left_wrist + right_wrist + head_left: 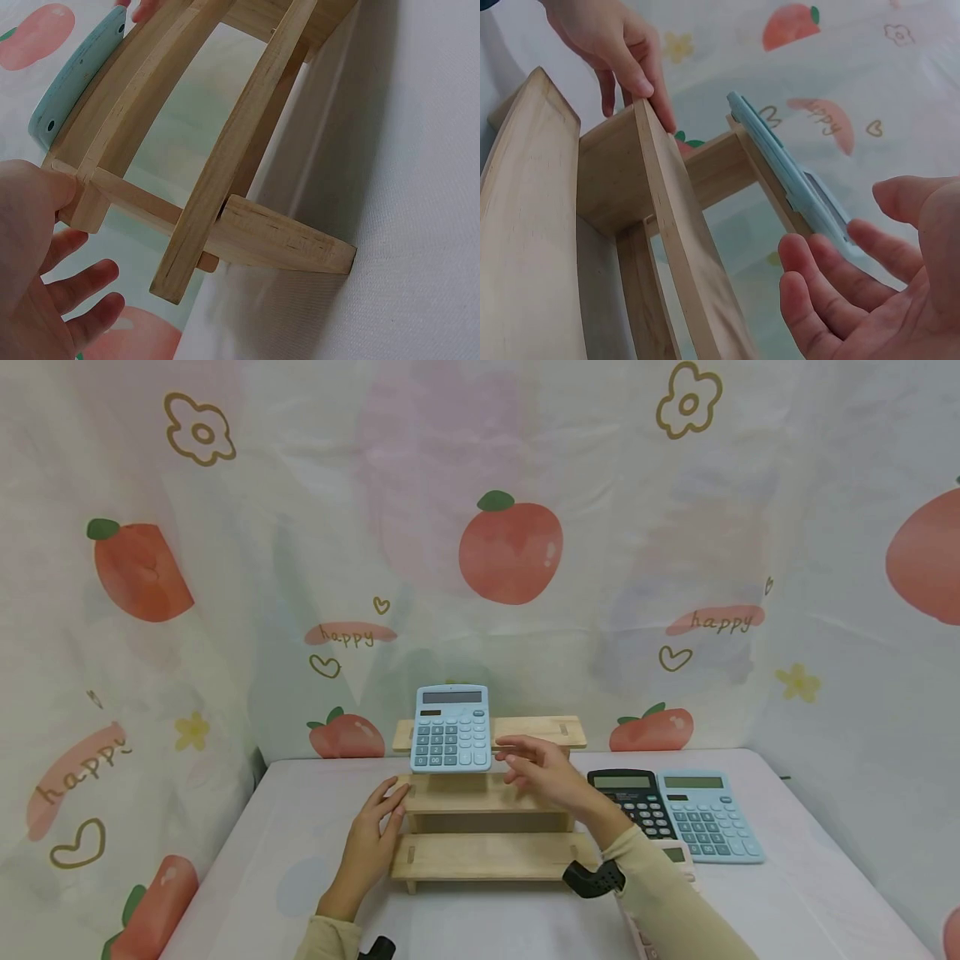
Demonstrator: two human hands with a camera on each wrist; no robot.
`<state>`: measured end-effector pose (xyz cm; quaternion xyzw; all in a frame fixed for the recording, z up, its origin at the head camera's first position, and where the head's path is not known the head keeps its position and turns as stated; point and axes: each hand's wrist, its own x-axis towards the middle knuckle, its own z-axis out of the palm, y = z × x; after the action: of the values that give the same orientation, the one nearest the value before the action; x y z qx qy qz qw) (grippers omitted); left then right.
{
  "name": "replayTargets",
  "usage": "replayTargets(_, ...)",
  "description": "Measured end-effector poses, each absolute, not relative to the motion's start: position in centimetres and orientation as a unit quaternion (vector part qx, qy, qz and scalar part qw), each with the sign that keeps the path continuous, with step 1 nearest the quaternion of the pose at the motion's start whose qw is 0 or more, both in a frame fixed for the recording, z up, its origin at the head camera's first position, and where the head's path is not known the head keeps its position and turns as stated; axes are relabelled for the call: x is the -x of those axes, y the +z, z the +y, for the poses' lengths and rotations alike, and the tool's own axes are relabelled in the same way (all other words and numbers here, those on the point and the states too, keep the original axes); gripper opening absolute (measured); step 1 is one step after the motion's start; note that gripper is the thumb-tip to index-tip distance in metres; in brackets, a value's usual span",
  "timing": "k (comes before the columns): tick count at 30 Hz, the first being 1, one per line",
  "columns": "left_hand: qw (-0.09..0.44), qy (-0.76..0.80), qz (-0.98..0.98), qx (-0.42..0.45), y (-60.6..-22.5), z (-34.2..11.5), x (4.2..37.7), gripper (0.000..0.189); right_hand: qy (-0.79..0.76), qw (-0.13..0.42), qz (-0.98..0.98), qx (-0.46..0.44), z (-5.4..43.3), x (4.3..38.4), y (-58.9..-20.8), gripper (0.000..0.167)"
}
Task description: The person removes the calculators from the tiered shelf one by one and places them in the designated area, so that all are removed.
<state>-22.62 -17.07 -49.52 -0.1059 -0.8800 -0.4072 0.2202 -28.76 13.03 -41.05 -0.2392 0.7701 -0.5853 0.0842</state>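
A light-blue calculator (451, 731) stands tilted back against the top board of a three-tier wooden shelf (480, 857), left of its middle. At the left end of the middle board, my left hand (367, 843) grips the wood, its thumb on the board's edge (646, 101) and the other fingers beyond it. My right hand (546, 772) hovers just right of the calculator, fingers loosely bent and holding nothing. In the right wrist view, the right fingers (832, 289) lie close to the calculator's side (787, 172).
Right of the shelf, a black calculator (645, 806) and another light-blue calculator (712, 818) lie side by side on the white table (810, 893). A pink calculator (675, 853) is partly hidden beneath the right forearm. Behind hangs a fruit-printed cloth (600, 677).
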Motion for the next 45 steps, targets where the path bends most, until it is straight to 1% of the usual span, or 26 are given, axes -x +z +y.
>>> replayTargets(4,0.22,-0.407,-0.88,0.108,-49.5,-17.0,22.6,0.035,-0.595,0.083,0.764,0.236,12.3,28.8,-41.0,0.044)
replayTargets(11,0.221,-0.406,-0.88,0.109,-49.6,-17.1,22.7,0.035,-0.617,0.106,0.75,0.213,11.2,28.5,-41.2,0.05)
replayTargets(18,0.224,-0.407,-0.879,0.11,-49.8,-17.2,22.8,0.035,-0.633,0.111,0.739,0.199,10.1,28.3,-41.4,0.055)
replayTargets(23,0.224,-0.408,-0.878,0.109,-49.8,-17.1,22.8,0.035,-0.657,0.11,0.723,0.182,9.7,28.3,-41.6,0.054)
replayTargets(36,0.222,-0.409,-0.879,0.108,-49.7,-17.1,22.7,0.034,-0.693,0.096,0.693,0.174,9.3,28.5,-42.3,0.053)
replayTargets(45,0.218,-0.41,-0.879,0.104,-49.8,-17.1,22.7,0.035,-0.704,0.106,0.68,0.178,9.3,28.4,-42.4,0.053)
